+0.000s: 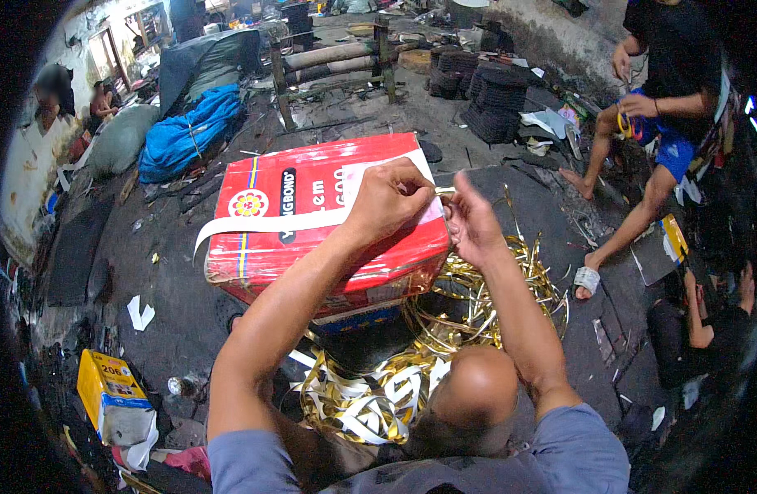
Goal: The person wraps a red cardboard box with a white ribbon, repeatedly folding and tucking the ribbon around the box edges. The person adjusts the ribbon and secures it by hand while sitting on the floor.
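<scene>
Pinched, seemingly, in the left hand [388,200], a white strip [267,223] trailed toward nine o'clock atop the red box [321,160] (light, limp, probably best held near its end); whether the right hand [475,221], at three o'clock, gripped anything was unclear.

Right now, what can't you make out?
Head view: part of the white strip, hidden by the left hand.
Head view: grip of the right hand, blurred; can't tell whether it holds anything.
Head view: part of the gold strip pile, behind the knee.
Head view: head of the upper-right co-worker, cut off by the top edge.
</scene>
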`<act>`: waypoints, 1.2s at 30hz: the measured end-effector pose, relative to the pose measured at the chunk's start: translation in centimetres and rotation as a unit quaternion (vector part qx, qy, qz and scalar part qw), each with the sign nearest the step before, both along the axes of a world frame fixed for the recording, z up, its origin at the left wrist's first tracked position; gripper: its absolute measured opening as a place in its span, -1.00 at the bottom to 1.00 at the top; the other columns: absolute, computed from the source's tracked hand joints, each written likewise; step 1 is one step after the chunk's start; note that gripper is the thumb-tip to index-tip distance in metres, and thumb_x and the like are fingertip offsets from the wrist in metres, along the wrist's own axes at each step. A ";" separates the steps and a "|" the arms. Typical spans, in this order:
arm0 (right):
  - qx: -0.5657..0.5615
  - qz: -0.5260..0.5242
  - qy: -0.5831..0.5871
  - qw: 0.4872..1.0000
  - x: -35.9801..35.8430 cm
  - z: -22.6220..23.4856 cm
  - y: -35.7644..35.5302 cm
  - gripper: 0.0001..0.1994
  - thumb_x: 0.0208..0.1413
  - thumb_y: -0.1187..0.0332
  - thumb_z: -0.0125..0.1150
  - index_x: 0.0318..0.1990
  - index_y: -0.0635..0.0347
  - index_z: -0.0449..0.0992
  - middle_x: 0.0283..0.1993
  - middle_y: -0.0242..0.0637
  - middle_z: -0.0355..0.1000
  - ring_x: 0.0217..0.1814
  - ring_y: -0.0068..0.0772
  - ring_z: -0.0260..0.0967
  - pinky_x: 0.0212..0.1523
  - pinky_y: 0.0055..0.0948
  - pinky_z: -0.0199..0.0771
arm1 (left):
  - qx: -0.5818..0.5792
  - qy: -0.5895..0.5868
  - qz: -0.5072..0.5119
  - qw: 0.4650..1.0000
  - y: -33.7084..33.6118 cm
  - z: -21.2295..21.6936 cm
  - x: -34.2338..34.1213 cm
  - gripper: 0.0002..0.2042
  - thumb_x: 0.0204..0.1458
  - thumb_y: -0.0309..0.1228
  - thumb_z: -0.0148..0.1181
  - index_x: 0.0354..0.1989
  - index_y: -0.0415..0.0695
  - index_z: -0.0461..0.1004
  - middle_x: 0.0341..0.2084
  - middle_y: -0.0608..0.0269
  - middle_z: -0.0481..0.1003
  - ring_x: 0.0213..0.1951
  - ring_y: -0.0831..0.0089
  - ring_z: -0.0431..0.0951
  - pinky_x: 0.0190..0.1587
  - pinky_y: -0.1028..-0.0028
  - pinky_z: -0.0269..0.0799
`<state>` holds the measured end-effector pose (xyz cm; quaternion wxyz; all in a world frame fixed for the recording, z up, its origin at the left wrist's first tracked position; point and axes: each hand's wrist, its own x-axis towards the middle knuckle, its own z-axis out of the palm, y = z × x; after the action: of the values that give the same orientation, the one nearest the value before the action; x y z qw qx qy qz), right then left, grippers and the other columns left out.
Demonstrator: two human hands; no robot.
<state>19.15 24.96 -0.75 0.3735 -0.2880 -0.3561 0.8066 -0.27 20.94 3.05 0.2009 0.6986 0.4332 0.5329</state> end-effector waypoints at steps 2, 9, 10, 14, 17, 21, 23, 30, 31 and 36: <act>0.036 -0.042 -0.123 0.991 -0.7 3.7 -0.1 -0.32 0.26 -0.50 -0.10 -0.31 -0.02 0.48 -0.50 -0.49 0.35 -0.61 -0.58 0.24 -0.61 -0.40 0.24 | -0.005 0.000 0.002 1.000 -0.2 -0.1 -0.4 -0.90 0.06 -0.49 0.32 -0.41 -0.29 0.65 -0.45 0.15 0.62 -0.36 0.49 0.62 -0.29 0.42 0.53; 0.499 -0.180 -0.534 0.658 -4.2 5.1 3.5 -0.55 0.30 0.09 0.09 -0.32 0.40 0.62 -0.28 0.21 0.56 -0.18 0.22 0.56 -0.12 0.04 0.53 | -0.006 0.012 0.013 1.000 -0.5 0.3 -0.5 -0.90 0.06 -0.50 0.34 -0.42 -0.29 0.65 -0.46 0.19 0.61 -0.41 0.54 0.57 -0.34 0.45 0.51; 0.482 -0.164 -0.524 0.682 -4.2 5.0 3.1 -0.60 0.27 0.17 0.09 -0.32 0.41 0.62 -0.22 0.28 0.55 -0.11 0.38 0.53 -0.03 0.10 0.53 | 0.001 0.022 0.019 1.000 -0.4 0.2 -0.6 -0.90 0.05 -0.50 0.34 -0.42 -0.29 0.65 -0.46 0.19 0.60 -0.42 0.55 0.57 -0.35 0.46 0.50; 0.405 -0.208 -0.421 0.784 -3.3 -1.1 4.6 -0.65 0.34 0.25 0.13 -0.36 0.42 0.59 -0.49 -0.11 0.55 -0.41 -0.45 0.48 -0.35 -0.23 0.44 | -0.049 -0.019 0.009 0.999 -0.1 -0.1 -0.2 -0.90 0.06 -0.52 0.34 -0.45 -0.29 0.62 -0.46 0.24 0.61 -0.41 0.59 0.56 -0.37 0.52 0.49; 0.356 -0.224 -0.340 0.841 -4.0 -6.6 4.0 -0.68 0.24 0.26 0.11 -0.34 0.41 0.59 -0.40 0.23 0.52 -0.40 0.08 0.52 -0.31 -0.06 0.41 | -0.003 0.006 0.020 1.000 -0.2 -0.2 -0.7 -0.92 0.06 -0.57 0.34 -0.45 -0.29 0.61 -0.47 0.28 0.60 -0.42 0.62 0.56 -0.40 0.53 0.48; 0.386 -0.224 -0.360 0.819 -3.1 -16.8 6.3 -0.74 0.23 0.33 0.10 -0.29 0.38 0.60 -0.40 0.14 0.55 -0.39 0.11 0.49 -0.30 -0.04 0.38 | -0.027 -0.017 0.001 0.999 0.6 -0.4 -0.4 -0.92 0.08 -0.60 0.33 -0.44 -0.29 0.60 -0.47 0.30 0.60 -0.42 0.63 0.56 -0.40 0.55 0.48; 0.396 -0.225 -0.377 0.807 -2.3 -21.9 6.2 -0.74 0.22 0.32 0.13 -0.31 0.37 0.61 -0.38 0.11 0.55 -0.33 0.13 0.51 -0.27 0.00 0.40 | -0.057 -0.015 0.014 0.998 0.6 -0.3 -0.4 -0.95 0.04 -0.53 0.38 -0.39 -0.25 0.68 -0.44 0.25 0.64 -0.40 0.55 0.62 -0.31 0.50 0.54; 0.268 -0.120 -0.538 0.790 -0.1 -32.2 2.0 -0.76 0.11 0.28 0.24 -0.25 0.31 0.63 -0.27 0.13 0.57 -0.09 0.31 0.54 -0.03 0.12 0.53 | -0.057 -0.010 0.003 0.998 0.2 -0.5 -1.3 -0.91 0.10 -0.60 0.33 -0.44 -0.29 0.60 -0.44 0.27 0.60 -0.41 0.64 0.56 -0.39 0.57 0.51; 0.253 -0.111 -0.569 0.775 0.4 -33.0 1.3 -0.74 0.11 0.27 0.24 -0.24 0.32 0.64 -0.24 0.17 0.57 -0.08 0.32 0.54 -0.03 0.12 0.54 | -0.043 -0.002 0.002 0.999 0.3 -0.7 -1.4 -0.93 0.08 -0.62 0.34 -0.44 -0.29 0.61 -0.41 0.27 0.60 -0.40 0.63 0.57 -0.37 0.57 0.52; 0.156 -0.141 -0.629 0.748 3.6 -40.0 1.5 -0.70 0.11 0.27 0.24 -0.25 0.42 0.64 -0.14 0.33 0.58 -0.03 0.34 0.57 -0.02 0.12 0.56 | -0.042 -0.010 -0.016 0.999 0.9 0.3 0.4 -0.95 0.07 -0.61 0.36 -0.43 -0.28 0.63 -0.40 0.26 0.60 -0.35 0.61 0.58 -0.35 0.56 0.53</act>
<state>22.73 26.43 -40.78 0.2144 -0.7152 -0.5865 0.3140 0.10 21.83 3.35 0.2425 0.6908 0.4421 0.5181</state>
